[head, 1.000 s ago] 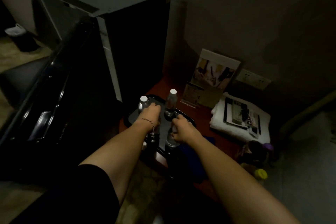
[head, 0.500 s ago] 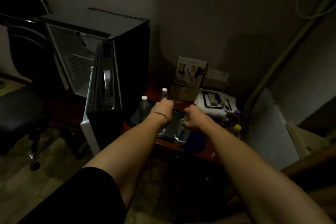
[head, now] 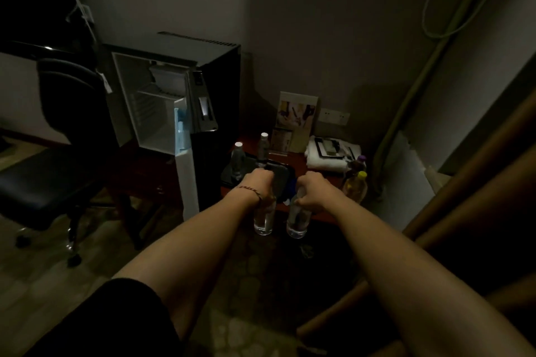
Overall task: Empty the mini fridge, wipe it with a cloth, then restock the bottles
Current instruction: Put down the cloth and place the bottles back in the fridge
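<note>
While fridge [head: 162,101] gapes, each hand grips clear cylindrical btl: left hand [head: 259,182], right hand [head: 311,190].

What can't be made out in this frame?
Head view only, dim:
- Caps of both held bottles: covered by left hand and right hand.
- Tray contents: partly behind the hands.
- Fridge door shelves: seen edge-on.
- Bottle labels: too dark.

One head-worn, wide-angle view looks forward and steeply down along both outstretched forearms. The fingers [head: 262,175] sit near frame centre, at arm's length from the lens. Beyond them lies the low reddish wooden surface [head: 295,158]; up-left of them stands the open black mini fridge [head: 174,95], farther off. Floor fills the bottom edge.
</note>
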